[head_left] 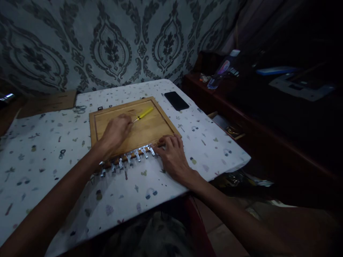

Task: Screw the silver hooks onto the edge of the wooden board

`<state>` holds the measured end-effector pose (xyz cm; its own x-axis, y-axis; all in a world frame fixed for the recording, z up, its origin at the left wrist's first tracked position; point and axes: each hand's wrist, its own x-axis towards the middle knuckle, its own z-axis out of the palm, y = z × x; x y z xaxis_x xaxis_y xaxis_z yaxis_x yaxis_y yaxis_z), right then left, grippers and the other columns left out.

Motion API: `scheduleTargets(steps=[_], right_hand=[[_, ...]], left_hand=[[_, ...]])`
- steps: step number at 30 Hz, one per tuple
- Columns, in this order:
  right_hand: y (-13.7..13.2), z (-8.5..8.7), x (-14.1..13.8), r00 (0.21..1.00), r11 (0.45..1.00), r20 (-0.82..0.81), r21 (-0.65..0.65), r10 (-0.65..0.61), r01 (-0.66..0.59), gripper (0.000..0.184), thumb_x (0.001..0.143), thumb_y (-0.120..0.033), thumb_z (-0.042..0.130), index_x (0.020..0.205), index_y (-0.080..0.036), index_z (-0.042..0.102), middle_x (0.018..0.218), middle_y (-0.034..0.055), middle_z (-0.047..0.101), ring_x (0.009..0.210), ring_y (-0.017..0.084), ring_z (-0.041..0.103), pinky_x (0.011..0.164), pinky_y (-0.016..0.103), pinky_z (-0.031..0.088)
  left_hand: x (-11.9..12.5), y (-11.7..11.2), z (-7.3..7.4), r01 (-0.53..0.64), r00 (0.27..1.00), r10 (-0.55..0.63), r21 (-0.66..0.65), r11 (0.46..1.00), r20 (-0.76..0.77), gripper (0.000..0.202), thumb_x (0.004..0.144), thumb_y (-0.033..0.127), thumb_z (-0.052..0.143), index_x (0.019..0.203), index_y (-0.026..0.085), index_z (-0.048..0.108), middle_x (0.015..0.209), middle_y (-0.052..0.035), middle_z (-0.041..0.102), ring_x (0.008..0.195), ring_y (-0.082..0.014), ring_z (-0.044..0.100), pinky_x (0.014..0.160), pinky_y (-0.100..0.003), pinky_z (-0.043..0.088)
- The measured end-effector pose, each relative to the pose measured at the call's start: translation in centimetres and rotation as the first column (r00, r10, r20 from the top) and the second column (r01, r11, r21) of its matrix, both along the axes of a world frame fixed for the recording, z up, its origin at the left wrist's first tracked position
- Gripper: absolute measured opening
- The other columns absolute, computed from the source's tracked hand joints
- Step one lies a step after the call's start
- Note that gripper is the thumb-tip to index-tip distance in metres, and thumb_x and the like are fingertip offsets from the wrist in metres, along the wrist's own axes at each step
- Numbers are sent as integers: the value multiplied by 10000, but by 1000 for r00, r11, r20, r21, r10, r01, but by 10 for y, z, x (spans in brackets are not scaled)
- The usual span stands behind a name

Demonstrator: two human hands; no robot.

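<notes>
A wooden board [150,130] with a raised rim lies on the table. My left hand [115,131] rests on it, fingers curled by the metal tip of a yellow-handled screwdriver [143,114] that lies on the board; whether the fingers grip the tip is unclear. My right hand [173,153] lies flat at the board's near right corner, fingers spread, touching the end of a row of several small metal hooks [128,159] lined along the board's near edge.
A patterned white cloth [48,167] covers the table. A black phone [176,100] lies beyond the board on the right. Scissors [79,109] sit at the back left. A dark wooden cabinet [268,117] stands close on the right. Patterned wallpaper is behind.
</notes>
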<state>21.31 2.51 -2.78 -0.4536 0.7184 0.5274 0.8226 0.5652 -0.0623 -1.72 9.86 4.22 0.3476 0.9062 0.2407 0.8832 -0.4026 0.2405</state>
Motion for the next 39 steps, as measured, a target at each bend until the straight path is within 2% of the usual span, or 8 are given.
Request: scheduleTargets(steps=[1,3,5,10,16,28,33,39], right_hand=[[0,-1,0,1000,1000,-7,-10,7,-7,330,951,-124,521,1121,-305,737,1100,90,582,1121,264,451,1106,542,310],[1,-2,1,1000,999,-16,-27,21,-22,334,959,-126,500,1113,-300,740,1080,88,585,1098,263,459,1087,533,326],[1,-3,1,999,999,-24,-35,24,-25,343,960,-118,484,1102,-295,741,1066,88,586,1076,261,465,1063,520,344],[1,-4,1,999,999,-27,-27,20,-20,356,959,-118,470,1118,-299,732,1045,90,587,1042,262,466,1000,500,386],[1,-3,0,999,999,-24,-10,38,-38,337,967,-112,464,1080,-277,736,1000,87,587,993,251,462,966,466,391],[1,-2,2,999,999,0,-18,43,-43,381,936,-54,456,1082,-269,735,983,89,595,968,247,450,887,421,367],[1,-1,3,998,997,21,-49,58,-57,368,937,-63,467,1121,-254,722,1003,93,596,965,247,433,866,401,347],[1,-1,4,998,997,31,-57,62,-60,385,934,-64,469,1171,-257,702,998,88,598,961,247,421,861,392,341]], left_hand=[[-6,-2,0,-9,978,12,-18,1000,206,182,879,255,525,766,161,633,750,-59,627,718,-193,588,651,-299,460],[-15,-6,3,27,818,38,-105,994,574,214,825,370,606,725,181,599,651,-3,557,610,-142,524,556,-249,444],[-18,-11,9,87,643,89,-188,978,760,290,732,439,714,708,177,592,651,9,554,567,-114,504,480,-219,424],[-12,-20,19,145,517,138,-245,959,845,306,649,392,800,697,149,620,640,-2,619,546,-109,581,475,-214,476],[13,-30,-1,272,384,216,-334,902,898,329,607,325,810,790,148,600,708,3,683,635,-142,686,639,-275,591],[26,-36,-20,279,557,155,-360,890,816,197,756,336,688,789,152,628,710,-21,700,661,-163,694,648,-289,580],[26,-36,-20,311,577,115,-348,885,809,208,774,349,671,808,148,629,754,-33,711,681,-168,696,659,-292,576],[28,-35,-15,266,709,19,-293,918,705,198,815,348,610,833,151,620,786,-49,705,728,-189,683,668,-302,541]])
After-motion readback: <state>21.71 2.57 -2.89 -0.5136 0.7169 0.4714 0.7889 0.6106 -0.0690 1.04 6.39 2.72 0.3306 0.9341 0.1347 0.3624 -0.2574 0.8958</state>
